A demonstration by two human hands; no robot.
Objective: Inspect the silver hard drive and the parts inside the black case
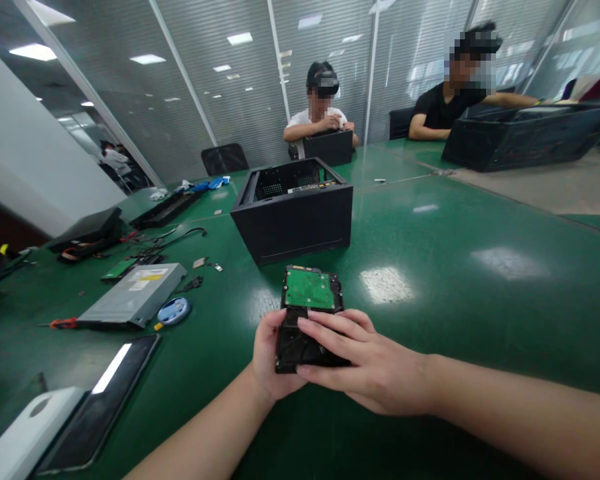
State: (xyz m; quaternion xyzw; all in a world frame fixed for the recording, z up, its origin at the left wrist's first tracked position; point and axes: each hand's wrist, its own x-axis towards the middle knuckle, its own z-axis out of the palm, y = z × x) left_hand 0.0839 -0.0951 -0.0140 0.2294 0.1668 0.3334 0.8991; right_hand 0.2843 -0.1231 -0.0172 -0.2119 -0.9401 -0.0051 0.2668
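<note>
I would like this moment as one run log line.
left hand: holds hard drive | right hand: fingers over its black part | beyond: open-topped computer case | left side: optical drive

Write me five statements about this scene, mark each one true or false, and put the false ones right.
1. The left hand and the right hand both touch the hard drive. True.
2. The green circuit board on the hard drive faces down at the table. False: it faces up, in plain view.
3. A blue round object lies on the table beside a silver disc drive. True.
4. An open-topped computer case stands on the table beyond the hands. True.
5. The silver disc drive lies inside the computer case. False: it lies on the table, to the left of the case.
</note>
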